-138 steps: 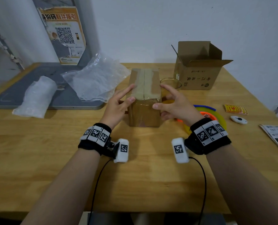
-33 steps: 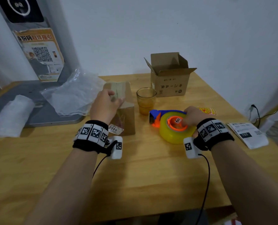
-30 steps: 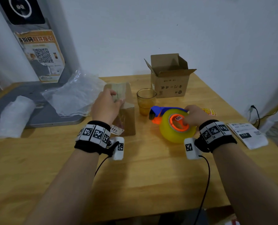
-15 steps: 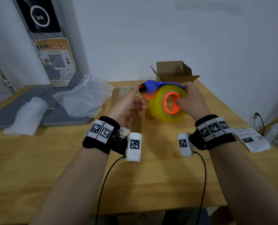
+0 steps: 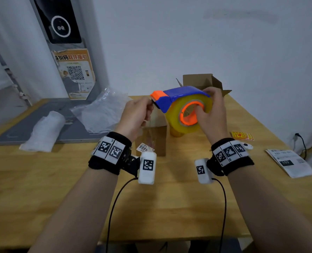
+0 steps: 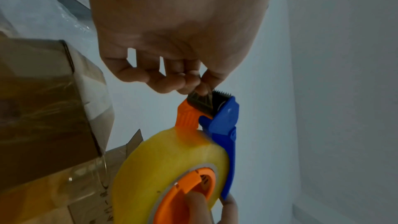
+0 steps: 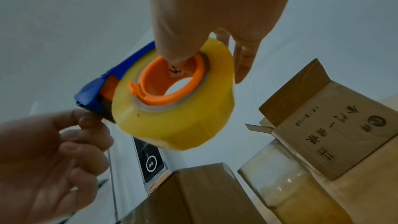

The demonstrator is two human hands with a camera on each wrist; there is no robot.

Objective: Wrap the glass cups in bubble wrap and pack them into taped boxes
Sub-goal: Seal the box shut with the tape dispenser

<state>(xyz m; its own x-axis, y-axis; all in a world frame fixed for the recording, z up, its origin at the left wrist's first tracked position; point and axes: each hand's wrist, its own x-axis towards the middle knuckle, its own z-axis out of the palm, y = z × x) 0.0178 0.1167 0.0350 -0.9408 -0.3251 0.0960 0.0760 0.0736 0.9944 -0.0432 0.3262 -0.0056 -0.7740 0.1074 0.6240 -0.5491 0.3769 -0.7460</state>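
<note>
- The right hand (image 5: pixel 210 114) grips the tape dispenser (image 5: pixel 183 106), thumb hooked in its orange core, raised above the closed box (image 7: pixel 193 193).
- The left hand (image 5: pixel 136 115) pinches the tape end (image 6: pixel 199 99) at the toothed cutter.
- The cup (image 7: pixel 286 183) stands unwrapped just beside the box.
- Risks — the thin end slips back onto the roll, or knuckles graze the teeth.
- Pulled askew, the tape could fold onto itself.

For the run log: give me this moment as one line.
step: pulling tape free | right hand: holds tape dispenser aloft by its core | left hand: pinches tape end at cutter | closed box: on table, below
</note>
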